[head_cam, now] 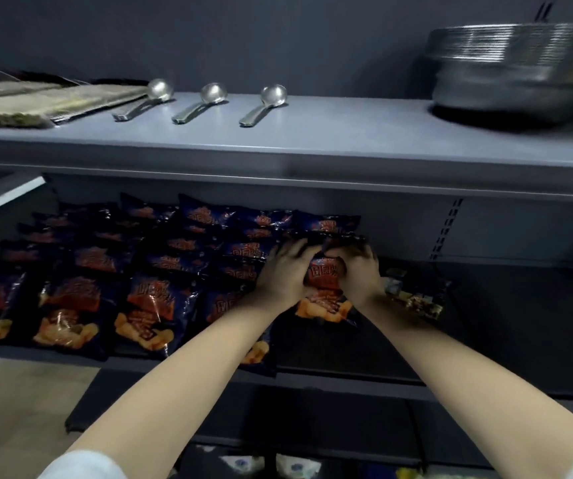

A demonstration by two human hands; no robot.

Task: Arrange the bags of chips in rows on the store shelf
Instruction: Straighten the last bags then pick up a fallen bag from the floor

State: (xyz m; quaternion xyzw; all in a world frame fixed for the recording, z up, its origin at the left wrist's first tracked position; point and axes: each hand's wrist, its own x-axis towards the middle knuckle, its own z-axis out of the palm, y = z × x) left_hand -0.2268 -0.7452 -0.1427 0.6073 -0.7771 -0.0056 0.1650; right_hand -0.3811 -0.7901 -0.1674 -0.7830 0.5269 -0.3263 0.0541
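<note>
Two hands on one bag: left hand (283,269) and right hand (357,271), fingers (298,248) curled, clamped on chip bag (324,274) from both sides, at right end of rows (105,267) on middle shelf (364,354). My read: bag light, puffy, foil slick and crinkly, chips inside fragile. Hold by side edges, no squeezing middle. Loose small packets (416,295) just right of my wrist. Spoons (264,105) on shelf above.

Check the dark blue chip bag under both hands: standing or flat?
Flat. The dark blue chip bag lies face-up on the shelf, overlapping its row.
</note>
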